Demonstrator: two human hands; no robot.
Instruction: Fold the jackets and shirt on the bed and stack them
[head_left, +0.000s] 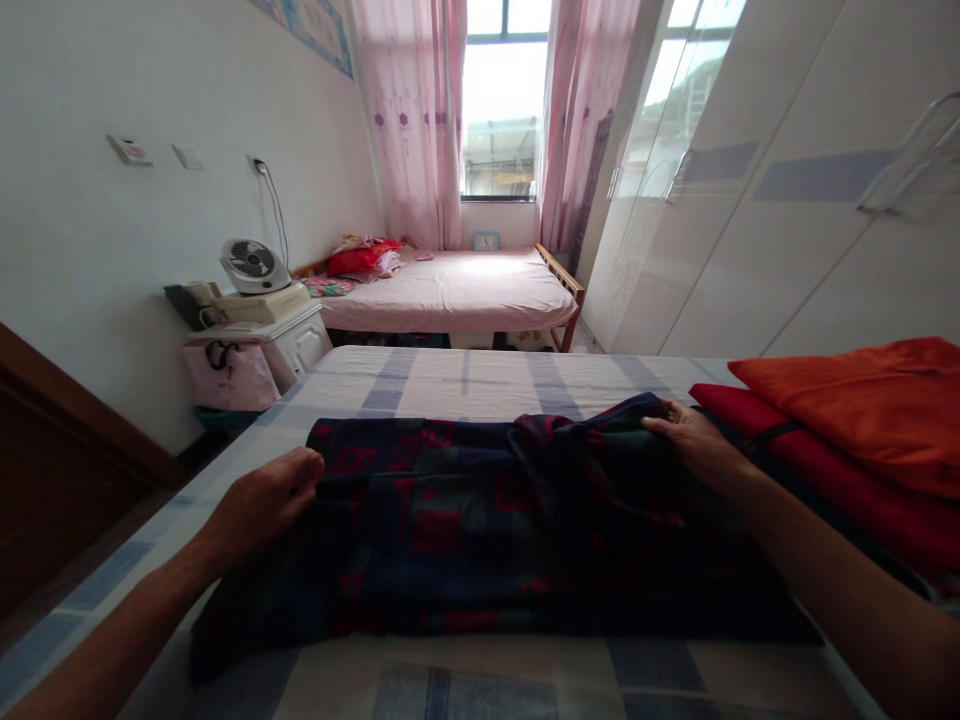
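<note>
A dark navy garment with red and green patches lies spread across the bed in front of me; I cannot tell which kind of garment it is. My left hand is closed on its far left edge. At the far right, my right hand pinches the cloth between thumb and fingers and lifts it a little. Between the hands, the cloth is flat on the left and bunched into loose folds on the right. Its near edge rests in dark shadow.
The bed has a blue-and-white checked sheet. Folded orange cloth and red cloth are stacked at right. Beyond stand a pink-covered bed, a white wardrobe, and a cabinet with a fan.
</note>
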